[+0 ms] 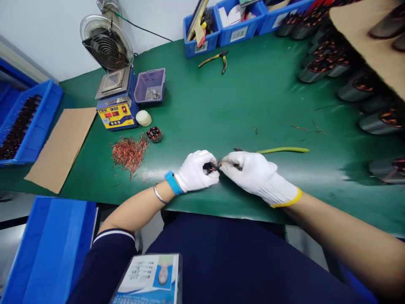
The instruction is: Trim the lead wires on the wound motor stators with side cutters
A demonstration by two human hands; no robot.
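Observation:
My left hand [198,171], in a white glove, is curled round a small dark stator [209,168] near the table's front edge. Most of that stator is hidden by the fingers. Thin wire ends [218,164] stick out of its right side. Thumb and forefinger of my right hand [253,171], gloved in white with a yellow cuff edge, are pinched together on these wires. Behind the right hand lies a yellow-green tool handle [283,150]. A similar stator [154,134], with black and copper windings, stands farther left beside a pile of copper wire scraps [129,153].
A solder pot [115,105] with a fan [109,48] stands at the back left, beside a purple tray [150,86]. Cutting pliers [215,60] lie below the blue bins [201,36]. Metal cylinders [316,69] crowd the right. Cardboard [61,145] lies left.

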